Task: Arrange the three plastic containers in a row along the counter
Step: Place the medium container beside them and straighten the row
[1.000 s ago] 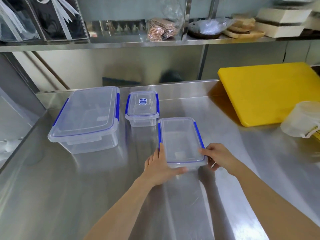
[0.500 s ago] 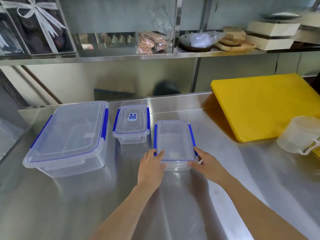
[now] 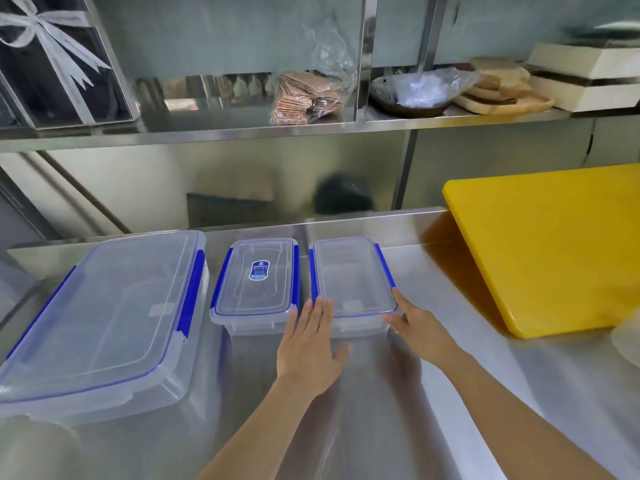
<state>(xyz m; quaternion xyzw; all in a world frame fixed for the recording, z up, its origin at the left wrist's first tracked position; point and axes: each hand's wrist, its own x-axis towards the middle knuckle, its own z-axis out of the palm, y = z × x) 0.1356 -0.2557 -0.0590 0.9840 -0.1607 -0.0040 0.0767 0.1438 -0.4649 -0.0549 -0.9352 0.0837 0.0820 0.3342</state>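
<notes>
Clear plastic in a row on the steel table: large container at 9 o'clock, small container at centre, narrow container just beside it toward 3 o'clock. Left hand flat, fingers spread, gripping nothing; right hand open, touching the narrow container's near corner. Seemingly done bar a final nudge.

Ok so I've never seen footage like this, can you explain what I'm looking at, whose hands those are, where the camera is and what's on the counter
There is no machine here. A person wears a wide-angle camera on the head, which looks forward and down, so the two bare arms that come in from the bottom are the wearer's own.

On the steel counter stand three clear plastic boxes with blue clips, side by side: a large container, a small container with a blue label on its lid, and a narrow container. To the right lies a yellow cutting board. A shelf above carries bags and boxes.

The left hand and the right hand are open, at the near corners of the narrow container. Nothing is gripped or lifted.
</notes>
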